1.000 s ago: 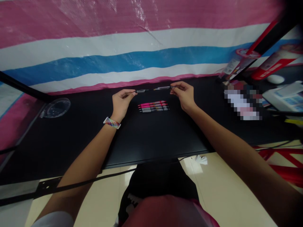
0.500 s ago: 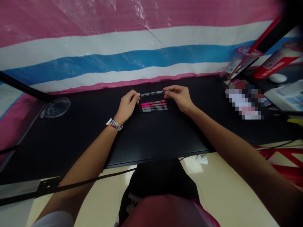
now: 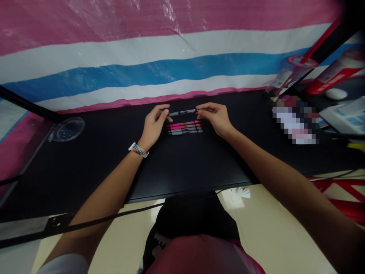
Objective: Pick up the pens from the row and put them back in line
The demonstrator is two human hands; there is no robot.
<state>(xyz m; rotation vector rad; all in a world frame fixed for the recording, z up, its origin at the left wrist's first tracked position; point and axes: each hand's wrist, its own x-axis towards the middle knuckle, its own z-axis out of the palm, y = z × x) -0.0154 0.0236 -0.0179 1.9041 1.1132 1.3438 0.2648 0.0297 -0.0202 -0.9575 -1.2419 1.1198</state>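
A slim grey and black pen is held level between my two hands, just beyond a row of pens. My left hand has its thumb and fingers closed around the pen's left end. At the other end, my right hand pinches the tip between thumb and fingers. Nearer to me, several pens lie side by side on the black table: pink pens at the back and a grey pen at the front. A colourful woven band circles my left wrist.
A clear plastic lid or dish lies at the left. At the right stand a clear plastic cup and a red and white bottle, beside a white egg-shaped object. A striped sheet hangs behind the table.
My left hand's fingers have spread and shifted around the pen's left end. My right hand stays nearly still, and the row of pens lies as before.
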